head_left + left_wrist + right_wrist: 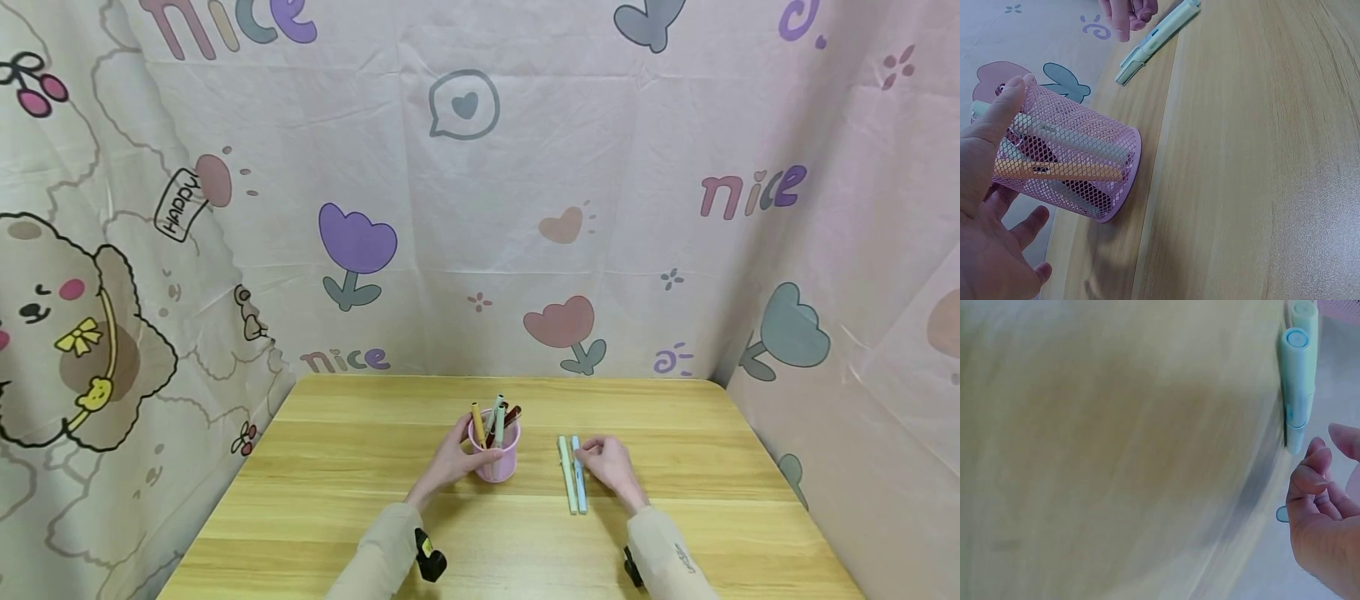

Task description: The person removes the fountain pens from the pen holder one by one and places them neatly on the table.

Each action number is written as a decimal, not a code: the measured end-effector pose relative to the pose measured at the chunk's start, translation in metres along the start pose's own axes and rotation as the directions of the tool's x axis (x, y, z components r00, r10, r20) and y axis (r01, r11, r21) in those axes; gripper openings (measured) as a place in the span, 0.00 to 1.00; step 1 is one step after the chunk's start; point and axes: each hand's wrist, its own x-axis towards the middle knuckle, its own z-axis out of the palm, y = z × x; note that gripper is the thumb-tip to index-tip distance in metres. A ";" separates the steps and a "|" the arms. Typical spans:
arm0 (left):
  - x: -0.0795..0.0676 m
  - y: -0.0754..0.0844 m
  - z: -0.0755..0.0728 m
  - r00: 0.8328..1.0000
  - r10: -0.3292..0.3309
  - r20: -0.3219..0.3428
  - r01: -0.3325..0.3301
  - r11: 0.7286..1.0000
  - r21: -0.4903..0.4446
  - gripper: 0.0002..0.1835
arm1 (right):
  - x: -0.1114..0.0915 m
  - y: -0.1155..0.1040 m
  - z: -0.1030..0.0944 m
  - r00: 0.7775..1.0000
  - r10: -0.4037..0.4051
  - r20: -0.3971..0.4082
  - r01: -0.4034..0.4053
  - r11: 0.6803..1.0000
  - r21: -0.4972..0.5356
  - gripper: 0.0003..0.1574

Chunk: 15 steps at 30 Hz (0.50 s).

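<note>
The light blue pen (581,486), its long axis running away from the person, lies on the table (337,475) just left of the nearer right hand (611,465), whose loosely bent fingers hold nothing, while the left hand (452,458) grips the pink mesh pen holder (509,465).

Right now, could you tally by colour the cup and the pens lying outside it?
Pink: 1, the mesh cup in the left hand
Pale green: 1, the pen nearer the cup
Light blue: 1, the pen nearer the right hand
Total: 3
</note>
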 end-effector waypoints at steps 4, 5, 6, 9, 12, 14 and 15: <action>0.001 0.000 0.000 1.000 0.002 0.000 -0.002 1.000 -0.005 0.54 | -0.001 -0.003 0.000 0.999 -0.028 -0.039 0.028 1.000 0.004 0.13; 0.001 0.000 0.000 1.000 0.002 0.000 -0.002 1.000 -0.006 0.54 | -0.001 -0.003 0.000 0.998 -0.039 -0.044 0.039 0.999 0.008 0.13; 0.001 0.000 0.001 1.000 0.003 0.000 -0.003 1.000 -0.005 0.54 | -0.001 -0.004 0.000 0.998 -0.047 -0.049 0.048 0.999 0.014 0.13; 0.002 0.000 0.001 1.000 0.003 0.003 -0.003 1.000 -0.008 0.53 | 0.000 -0.006 0.001 0.996 -0.071 -0.052 0.073 0.997 0.037 0.12; 0.002 -0.001 0.001 1.000 0.002 0.005 -0.002 1.000 -0.011 0.53 | -0.001 -0.008 0.002 0.994 -0.091 -0.058 0.094 0.994 0.058 0.13; 0.002 -0.001 0.001 1.000 -0.004 0.005 0.004 1.000 -0.013 0.53 | -0.001 -0.011 0.002 0.993 -0.100 -0.065 0.105 0.992 0.076 0.13; 0.002 -0.001 0.001 1.000 -0.005 0.004 0.005 1.000 -0.013 0.53 | -0.002 -0.013 0.003 0.992 -0.105 -0.068 0.111 0.990 0.086 0.13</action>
